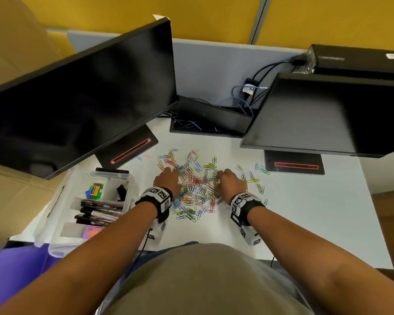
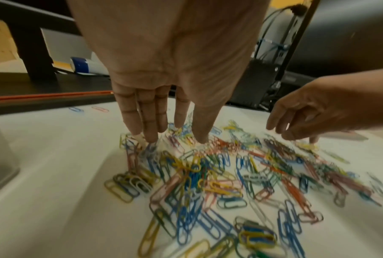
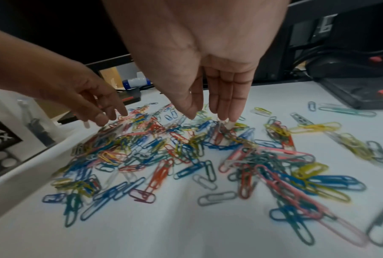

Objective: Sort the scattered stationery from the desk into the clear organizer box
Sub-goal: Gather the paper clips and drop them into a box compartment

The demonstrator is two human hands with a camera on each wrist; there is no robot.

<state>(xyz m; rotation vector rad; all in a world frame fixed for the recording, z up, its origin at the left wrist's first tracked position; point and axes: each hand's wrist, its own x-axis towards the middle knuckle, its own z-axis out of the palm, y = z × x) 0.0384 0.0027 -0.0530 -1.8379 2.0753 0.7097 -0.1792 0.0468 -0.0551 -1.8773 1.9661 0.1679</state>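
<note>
- White desk between two dark monitors, yellow partition behind: a spread of coloured paper clips covers its middle, with a few strays lying off to the right.
- Left hand reaches into the far left edge of the pile, fingers straight and close together, tips touching the clips; it grips nothing.
- Right hand comes down on the pile's right side, fingers extended and tips on the clips; the right wrist view shows no clip held.
- Clear organizer box sits at the desk's left, just beside the left wrist.
- Inside it lie dark markers, a black binder clip, and small green, blue and yellow items in the far compartment.
</note>
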